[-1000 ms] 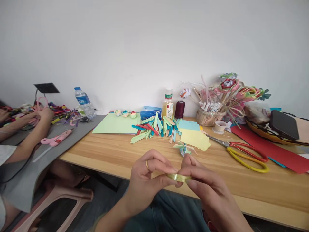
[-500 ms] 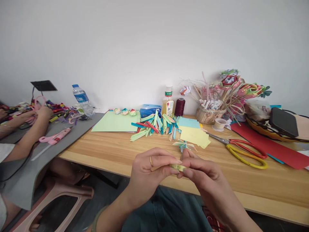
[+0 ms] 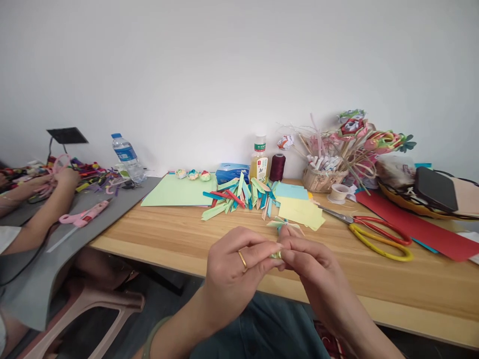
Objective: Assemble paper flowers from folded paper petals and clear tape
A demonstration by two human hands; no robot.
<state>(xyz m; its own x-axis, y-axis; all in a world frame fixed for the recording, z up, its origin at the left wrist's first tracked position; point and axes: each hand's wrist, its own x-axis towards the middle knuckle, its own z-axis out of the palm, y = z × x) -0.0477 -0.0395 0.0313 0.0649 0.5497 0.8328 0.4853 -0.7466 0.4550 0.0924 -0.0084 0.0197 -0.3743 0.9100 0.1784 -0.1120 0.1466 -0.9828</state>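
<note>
Between my fingertips, a small folded piece of pale yellow-green paper shows only in part. My left hand pinches it from the left, thumb below and fingers above, a gold ring on one finger. From the right, my right hand is closed on the same piece. Just beyond my fingers lies a spiky bundle of folded paper, partly hidden by my right hand. Farther back is a heap of folded green, blue, red and peach paper strips.
Yellow paper sheets and large scissors lie to the right, near a basket of paper flowers. A drink bottle and thread spool stand behind. At left, another person's hands work near a pink glue gun.
My fingers have closed further over the paper piece, so less of it shows. My left hand has turned slightly and shifted right.
</note>
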